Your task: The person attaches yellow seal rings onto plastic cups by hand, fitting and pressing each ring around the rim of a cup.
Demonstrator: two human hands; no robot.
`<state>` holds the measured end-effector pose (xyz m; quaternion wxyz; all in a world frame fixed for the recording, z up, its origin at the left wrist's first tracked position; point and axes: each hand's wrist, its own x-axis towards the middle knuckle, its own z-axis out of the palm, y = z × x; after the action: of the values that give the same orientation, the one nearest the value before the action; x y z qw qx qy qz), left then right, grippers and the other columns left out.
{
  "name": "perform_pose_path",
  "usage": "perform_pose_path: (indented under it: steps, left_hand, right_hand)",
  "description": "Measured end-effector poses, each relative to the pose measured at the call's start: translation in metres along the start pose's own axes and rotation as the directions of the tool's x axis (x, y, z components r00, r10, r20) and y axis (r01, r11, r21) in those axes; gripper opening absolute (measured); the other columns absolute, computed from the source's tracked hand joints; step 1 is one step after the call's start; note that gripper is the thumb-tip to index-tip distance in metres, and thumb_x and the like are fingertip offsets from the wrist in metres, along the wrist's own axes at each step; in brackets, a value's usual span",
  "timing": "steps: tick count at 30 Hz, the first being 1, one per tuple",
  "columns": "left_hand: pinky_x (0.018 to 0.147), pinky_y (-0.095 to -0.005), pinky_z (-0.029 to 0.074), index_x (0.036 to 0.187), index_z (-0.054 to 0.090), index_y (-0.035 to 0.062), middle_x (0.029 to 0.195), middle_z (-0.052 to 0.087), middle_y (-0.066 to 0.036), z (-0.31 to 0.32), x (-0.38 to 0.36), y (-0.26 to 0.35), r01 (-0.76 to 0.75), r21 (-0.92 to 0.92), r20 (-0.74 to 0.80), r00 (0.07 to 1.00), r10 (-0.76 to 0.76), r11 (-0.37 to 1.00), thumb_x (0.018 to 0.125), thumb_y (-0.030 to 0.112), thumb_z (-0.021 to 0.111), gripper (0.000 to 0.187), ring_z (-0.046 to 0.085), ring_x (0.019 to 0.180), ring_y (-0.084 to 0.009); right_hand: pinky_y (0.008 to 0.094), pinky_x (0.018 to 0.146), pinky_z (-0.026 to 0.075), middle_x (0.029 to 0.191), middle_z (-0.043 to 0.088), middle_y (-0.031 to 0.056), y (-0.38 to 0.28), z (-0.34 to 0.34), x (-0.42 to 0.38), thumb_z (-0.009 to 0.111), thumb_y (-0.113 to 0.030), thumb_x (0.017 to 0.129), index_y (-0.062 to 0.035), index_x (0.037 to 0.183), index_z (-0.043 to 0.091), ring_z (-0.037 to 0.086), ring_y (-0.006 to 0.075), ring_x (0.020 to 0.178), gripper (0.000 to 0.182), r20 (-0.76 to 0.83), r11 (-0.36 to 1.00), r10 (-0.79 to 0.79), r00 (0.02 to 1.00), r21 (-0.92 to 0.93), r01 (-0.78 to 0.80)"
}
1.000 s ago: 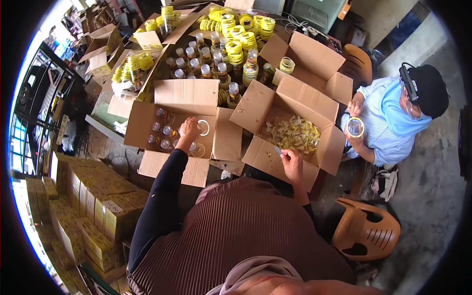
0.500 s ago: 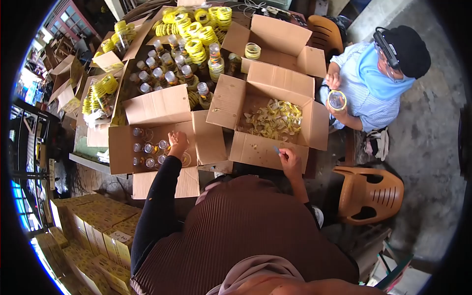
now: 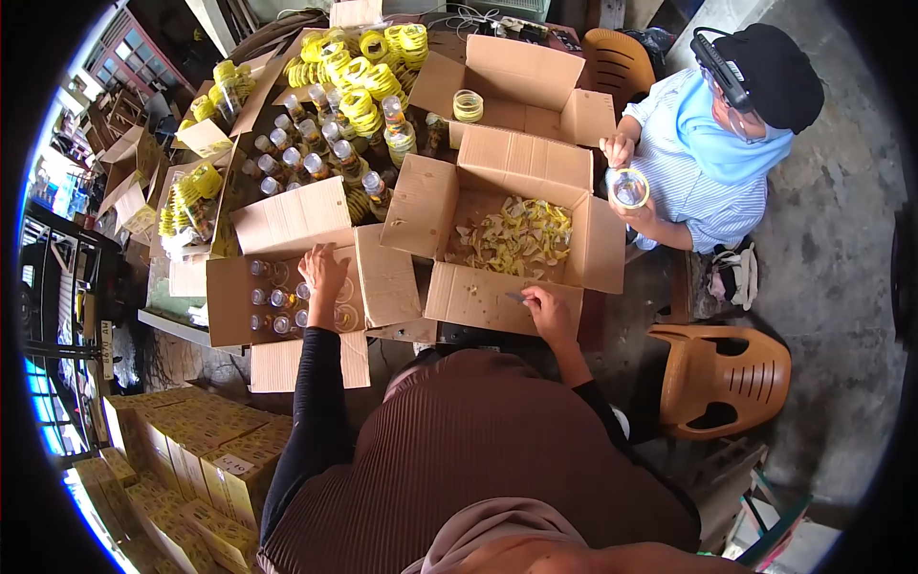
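My left hand is over the left cardboard box, its bent fingers apart and pointing down among clear jars standing inside. Its fingertips are partly hidden, and I make out nothing held. My right hand is closed, pinching a small, thin blue-grey piece that looks like a blade. It is over the front flap of the middle cardboard box. Inside that box lies a loose heap of yellowish, torn-looking scraps.
Clear-topped jars and stacks of yellow rings crowd the table behind. A back box has a ring stack on its edge. At right, a co-worker holds a yellow-rimmed jar. An orange chair stands nearby; printed cartons are stacked left.
My left hand has shifted slightly left and away from me over the jars. My right hand still pinches the thin piece. The whole view has shifted, moving the boxes slightly left in the picture.
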<state>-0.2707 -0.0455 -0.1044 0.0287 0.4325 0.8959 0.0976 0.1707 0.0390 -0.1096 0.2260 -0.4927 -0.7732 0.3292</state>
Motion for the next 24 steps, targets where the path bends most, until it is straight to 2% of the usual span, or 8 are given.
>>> perform_pose_path:
  steps: [4, 7, 10, 12, 15, 20, 23, 24]
  left_hand:
    - [0.099, -0.0478, 0.037, 0.109, 0.07, 0.0125, 0.112, 0.066, -0.008, -0.009, 0.003, 0.017, -0.047, -0.095, -0.121, 0.992, 0.035, 0.994, 0.073, 0.031, 0.078, 0.041, 0.059, 0.109, -0.0292]
    - [0.09, -0.0437, 0.046, 0.106, 0.07, 0.0092, 0.106, 0.068, -0.011, -0.019, 0.014, 0.036, -0.162, -0.193, -0.229, 0.966, 0.117, 0.968, 0.075, 0.024, 0.077, 0.035, 0.062, 0.101, -0.0317]
    - [0.086, -0.0419, 0.049, 0.106, 0.07, 0.0077, 0.103, 0.068, -0.012, -0.015, 0.041, 0.047, -0.259, -0.239, -0.294, 0.938, 0.185, 0.936, 0.076, 0.022, 0.076, 0.034, 0.062, 0.099, -0.0333]
    - [0.087, -0.0425, 0.049, 0.109, 0.067, 0.0057, 0.105, 0.067, -0.016, -0.009, 0.062, 0.055, -0.278, -0.269, -0.271, 0.941, 0.204, 0.922, 0.076, 0.02, 0.075, 0.037, 0.062, 0.099, -0.0349]
    - [0.091, -0.0438, 0.048, 0.118, 0.06, 0.0022, 0.111, 0.063, -0.021, 0.006, 0.098, 0.066, -0.225, -0.341, -0.169, 0.97, 0.176, 0.913, 0.074, 0.021, 0.076, 0.051, 0.06, 0.103, -0.0381]
    - [0.092, -0.0432, 0.048, 0.127, 0.049, -0.0045, 0.111, 0.062, -0.023, 0.064, 0.153, 0.057, -0.352, -0.372, -0.271, 0.926, 0.263, 0.859, 0.066, 0.029, 0.083, 0.077, 0.059, 0.107, -0.04]
    - [0.09, -0.0409, 0.05, 0.123, 0.054, -0.0038, 0.111, 0.065, -0.023, 0.075, 0.161, 0.061, 0.0, -0.517, 0.065, 0.997, 0.04, 0.856, 0.057, 0.035, 0.086, 0.083, 0.063, 0.105, -0.0352]
    - [0.09, -0.0409, 0.05, 0.123, 0.054, -0.0038, 0.111, 0.065, -0.023, 0.083, 0.164, 0.058, -0.003, -0.523, 0.072, 0.996, 0.048, 0.852, 0.057, 0.035, 0.086, 0.083, 0.063, 0.105, -0.0352]
  right_hand:
    - [0.0366, 0.071, 0.052, 0.086, 0.07, 0.011, 0.014, 0.012, 0.011, 0.066, -0.009, 0.085, -0.0077, 0.101, 0.067, 0.068, 0.0282, 0.08, 0.017, 0.083, 1.0, -0.031, 0.996, -0.001, 0.031]
    - [0.0366, 0.071, 0.052, 0.087, 0.07, 0.0111, 0.02, 0.019, 0.015, 0.067, -0.009, 0.084, -0.0065, 0.101, 0.067, 0.068, 0.0279, 0.082, 0.017, 0.125, 1.0, 0.006, 0.992, -0.027, -0.003]
    - [0.0366, 0.072, 0.052, 0.091, 0.068, 0.0114, 0.029, 0.026, 0.017, 0.068, -0.009, 0.082, -0.0056, 0.098, 0.067, 0.067, 0.0287, 0.084, 0.016, 0.057, 0.998, -0.047, 0.997, 0.054, 0.044]
    - [0.0374, 0.072, 0.052, 0.092, 0.065, 0.0118, 0.035, 0.029, 0.016, 0.069, -0.009, 0.082, -0.0053, 0.096, 0.067, 0.065, 0.0295, 0.084, 0.015, -0.043, 0.989, -0.14, 0.989, -0.062, 0.137]
    - [0.0421, 0.074, 0.05, 0.091, 0.062, 0.0099, 0.026, 0.023, 0.013, 0.069, -0.008, 0.079, -0.0079, 0.094, 0.066, 0.061, 0.0311, 0.088, 0.015, -0.067, 0.992, -0.071, 0.995, -0.104, 0.064]
    - [0.0423, 0.074, 0.05, 0.09, 0.061, 0.0114, 0.009, 0.007, 0.003, 0.069, -0.006, 0.078, -0.0057, 0.091, 0.066, 0.061, 0.0327, 0.087, 0.013, -0.193, 0.996, -0.029, 0.981, -0.09, 0.012]
    - [0.0398, 0.073, 0.051, 0.091, 0.061, 0.0123, 0.009, 0.0, -0.009, 0.068, -0.005, 0.08, -0.0044, 0.093, 0.066, 0.062, 0.0313, 0.084, 0.012, -0.245, 0.992, -0.003, 0.969, -0.122, -0.028]
    - [0.0371, 0.073, 0.051, 0.092, 0.061, 0.0127, 0.008, -0.002, -0.013, 0.067, -0.004, 0.083, -0.0038, 0.096, 0.066, 0.064, 0.0296, 0.081, 0.013, -0.263, 0.984, -0.028, 0.964, -0.179, -0.021]
